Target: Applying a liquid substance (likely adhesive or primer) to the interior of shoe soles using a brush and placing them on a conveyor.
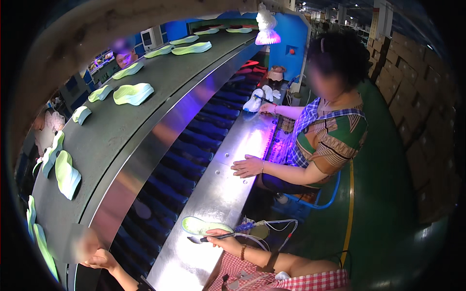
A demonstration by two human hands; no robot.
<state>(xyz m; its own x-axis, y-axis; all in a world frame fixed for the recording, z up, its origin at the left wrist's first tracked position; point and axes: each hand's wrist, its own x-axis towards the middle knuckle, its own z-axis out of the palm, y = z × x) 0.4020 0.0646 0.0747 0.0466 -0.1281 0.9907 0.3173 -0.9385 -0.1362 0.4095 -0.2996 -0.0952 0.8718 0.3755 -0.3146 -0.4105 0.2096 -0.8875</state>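
Note:
My right hand (221,238) is closed around a slim black-handled tool (203,238), apparently a brush, its tip pointing left. Just beyond it a pale yellow-green shoe sole (204,224) lies on the metal worktop (194,252), close to my fingers. A blue hose fitting (244,226) and pale tubing sit to the right of the sole. My left hand (100,259) is raised at the near left, by the edge of the belt; its fingertips and anything in them are lost in a blurred patch.
A dark conveyor belt (124,116) curves along the left, carrying several soles. A lower rack of dark rollers (160,196) runs beside the worktop. At right a seated co-worker (315,140) handles a white shoe piece (252,101). Stacked cartons (412,92) line the far right.

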